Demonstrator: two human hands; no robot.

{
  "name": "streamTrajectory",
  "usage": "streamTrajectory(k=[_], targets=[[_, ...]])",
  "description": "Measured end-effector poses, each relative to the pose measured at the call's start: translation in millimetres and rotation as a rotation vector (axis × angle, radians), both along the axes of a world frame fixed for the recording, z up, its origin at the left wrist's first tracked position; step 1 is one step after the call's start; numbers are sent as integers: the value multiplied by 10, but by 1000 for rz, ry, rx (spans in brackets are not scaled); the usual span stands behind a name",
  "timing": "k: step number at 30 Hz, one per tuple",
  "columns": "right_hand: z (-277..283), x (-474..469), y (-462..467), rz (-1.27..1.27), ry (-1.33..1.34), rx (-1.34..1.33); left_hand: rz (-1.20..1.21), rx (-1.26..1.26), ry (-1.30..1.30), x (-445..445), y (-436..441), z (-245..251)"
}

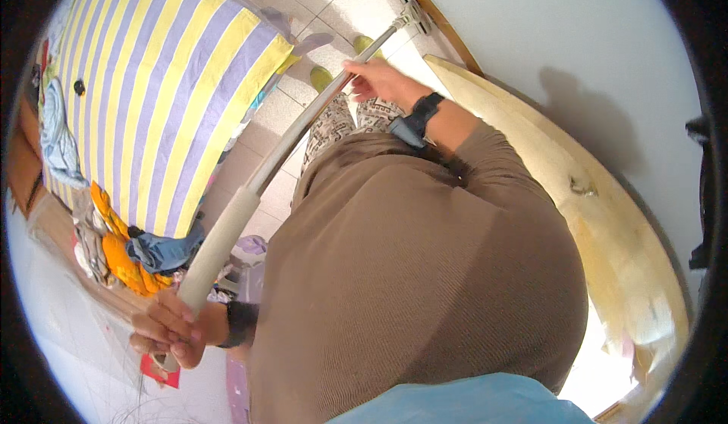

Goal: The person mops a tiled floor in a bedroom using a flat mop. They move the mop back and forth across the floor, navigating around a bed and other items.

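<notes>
A floor mop's metal pole [296,134] runs slantwise across the view, from a pale grip sleeve [219,247] at lower left to a light plastic head [416,15] on the floor by the wall. My left hand [170,330] is closed round the end of the grip sleeve, beside a hanging loop. Farther down the metal pole, my right hand [372,80] holds it between thumb and fingers. Both wrists wear dark bands. The underside of the mop head is hidden.
A yellow and purple striped cloth [165,82] covers a surface on the left, with orange clothing [122,259] and blue denim [165,250] beside it. A wooden board or door [546,156] stands at right, along the pale wall [569,37]. Tiled floor [267,134] lies between.
</notes>
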State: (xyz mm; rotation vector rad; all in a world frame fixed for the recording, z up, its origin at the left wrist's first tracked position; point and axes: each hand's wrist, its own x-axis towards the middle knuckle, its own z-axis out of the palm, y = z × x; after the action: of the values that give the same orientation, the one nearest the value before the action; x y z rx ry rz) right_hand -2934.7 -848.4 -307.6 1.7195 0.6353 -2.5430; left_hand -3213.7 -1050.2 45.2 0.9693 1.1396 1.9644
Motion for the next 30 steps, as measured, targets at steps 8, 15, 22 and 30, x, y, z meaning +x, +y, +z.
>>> streamTrajectory(k=[8, 15, 22, 30], targets=[[787, 2784, 743, 1547, -1443, 517, -56, 122, -85, -201, 512, 114], [608, 3404, -29, 1544, -1377, 572, -180, 150, -17, 32, 843, 242], [600, 3077, -858, 1629, -1112, 443, -215, 255, -48, 235, 1100, 583], [144, 3060, -2003, 1324, -778, 155, -163, 270, 68, 707, 1610, 870]])
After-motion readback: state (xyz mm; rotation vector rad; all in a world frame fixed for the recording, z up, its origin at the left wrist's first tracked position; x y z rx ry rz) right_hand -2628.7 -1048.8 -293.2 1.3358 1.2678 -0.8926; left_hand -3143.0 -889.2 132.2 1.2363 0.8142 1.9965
